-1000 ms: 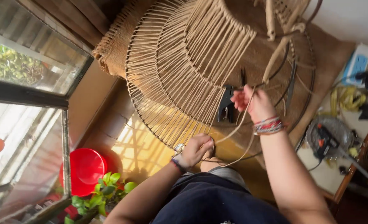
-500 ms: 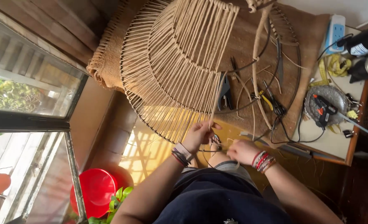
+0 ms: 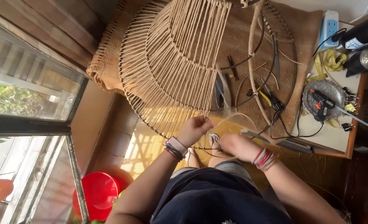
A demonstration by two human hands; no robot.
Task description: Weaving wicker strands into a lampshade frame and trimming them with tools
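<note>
A large tiered wire lampshade frame [image 3: 180, 62] wrapped in tan cord stands in front of me, partly on a low table. My left hand [image 3: 195, 129] pinches the cord at the frame's lower rim. My right hand [image 3: 238, 146], with red bangles at the wrist, holds a strand of the same cord [image 3: 234, 117] just to the right of it. The strand runs up from my hands toward the frame. Both hands sit close together above my sandalled foot.
A low wooden table [image 3: 350, 137] holds a brown mat, pliers [image 3: 271, 97], a glue gun on a metal plate [image 3: 323, 101], a yellow tape measure, a power strip and dark bottles. A red bucket [image 3: 99, 195] stands by the window at left.
My right hand came down from the upper frame to the lower rim beside my left hand, drawing the cord with it. The view shifted up and right over the table.
</note>
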